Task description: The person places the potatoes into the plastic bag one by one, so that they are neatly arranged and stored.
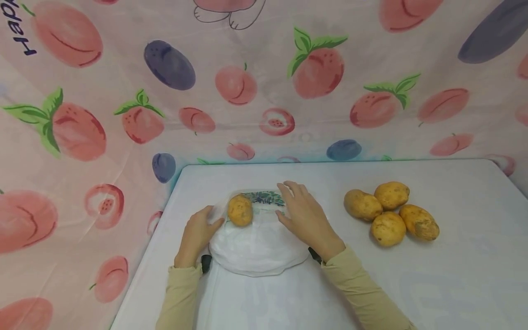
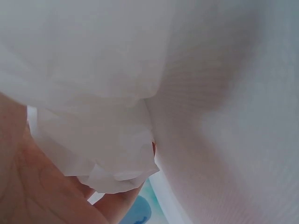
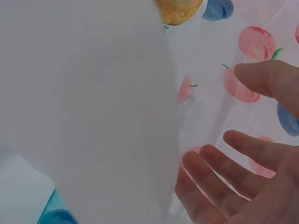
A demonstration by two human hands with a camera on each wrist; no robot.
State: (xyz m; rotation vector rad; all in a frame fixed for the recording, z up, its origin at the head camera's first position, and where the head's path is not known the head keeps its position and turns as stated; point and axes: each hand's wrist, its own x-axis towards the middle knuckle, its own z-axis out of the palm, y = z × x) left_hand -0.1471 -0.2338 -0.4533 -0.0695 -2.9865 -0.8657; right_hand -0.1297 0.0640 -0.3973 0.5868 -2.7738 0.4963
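A white bag (image 1: 260,247) with a band of dark green leaf print near its far edge stands at the middle left of the table. One yellow potato (image 1: 240,211) shows at the far left of the bag's top, its surroundings partly veiled by thin white material. My left hand (image 1: 199,234) holds the bag's left edge, thumb toward the potato; in the left wrist view its fingers (image 2: 112,205) pass behind the folded white edge. At the bag's right side, my right hand (image 1: 307,217) has its fingers spread and holds nothing; the right wrist view shows them beside the white bag wall (image 3: 117,112).
Several loose potatoes (image 1: 388,228) lie grouped on the white table (image 1: 453,284), right of the bag. A pink fruit-print cloth (image 1: 264,91) hangs behind the table and along its left side.
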